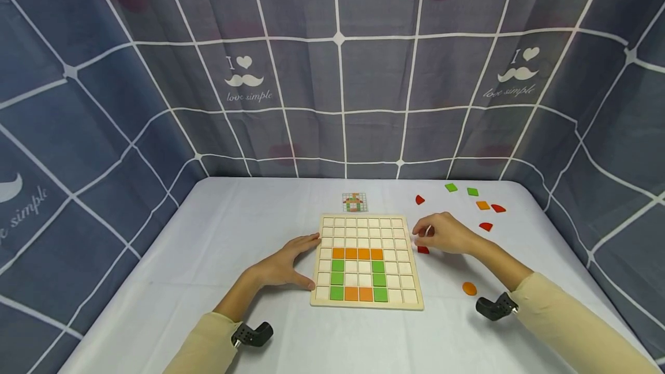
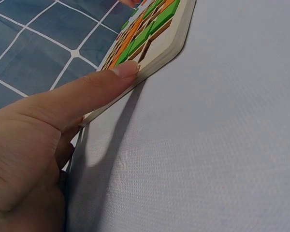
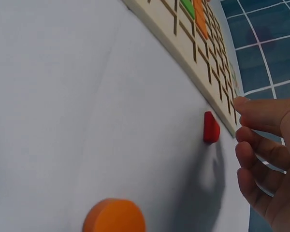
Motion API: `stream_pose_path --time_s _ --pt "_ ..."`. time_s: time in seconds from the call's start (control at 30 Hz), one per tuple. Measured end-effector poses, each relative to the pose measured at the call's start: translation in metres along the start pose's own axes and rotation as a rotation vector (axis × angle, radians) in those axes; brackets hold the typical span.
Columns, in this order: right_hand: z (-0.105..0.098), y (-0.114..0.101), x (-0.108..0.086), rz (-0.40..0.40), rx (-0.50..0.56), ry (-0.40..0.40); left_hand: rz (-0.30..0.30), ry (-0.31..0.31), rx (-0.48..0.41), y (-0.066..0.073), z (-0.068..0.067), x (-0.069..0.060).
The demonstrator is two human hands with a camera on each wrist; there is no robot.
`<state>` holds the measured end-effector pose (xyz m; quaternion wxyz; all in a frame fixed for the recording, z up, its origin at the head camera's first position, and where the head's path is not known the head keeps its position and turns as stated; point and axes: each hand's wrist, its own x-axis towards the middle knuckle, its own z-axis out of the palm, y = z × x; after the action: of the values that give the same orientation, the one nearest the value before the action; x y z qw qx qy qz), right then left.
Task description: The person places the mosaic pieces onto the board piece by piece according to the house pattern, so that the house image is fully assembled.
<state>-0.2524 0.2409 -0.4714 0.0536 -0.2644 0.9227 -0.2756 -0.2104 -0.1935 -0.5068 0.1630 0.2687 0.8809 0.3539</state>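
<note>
Head view: board (image 1: 392,281) is braced, prob. vs. sliding, by spread L grip (image 1: 280,265); half-curled, seemingly empty R grip (image 1: 445,234) is held w/ red pc. (image 1: 423,250) nr fingertips, prob. for reach.

A pale, thin-rimmed wooden grid board (image 1: 363,232) lies flat before us. In it we see a row of four orange square tiles (image 1: 363,254); nearer, three green square tiles (image 1: 337,279) run along its left side and three matching green tiles (image 1: 379,279) along its right, with two orange tiles (image 1: 351,294) between their near ends. Just right of the board, we find a red piece with a curved side (image 1: 423,250); nearer and farther right lies a thick orange disc (image 1: 470,288).
</note>
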Motion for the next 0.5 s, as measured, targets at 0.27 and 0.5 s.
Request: stream_pose_path --time_s 0.27,0.5 --pt "0.012 0.01 -0.007 0.038 -0.047 0.021 0.0 -0.001 0.006 0.0 0.001 0.0" --pt "0.014 0.007 -0.008 0.027 -0.036 0.011 0.003 -0.001 0.0 0.001 0.0 -0.001"
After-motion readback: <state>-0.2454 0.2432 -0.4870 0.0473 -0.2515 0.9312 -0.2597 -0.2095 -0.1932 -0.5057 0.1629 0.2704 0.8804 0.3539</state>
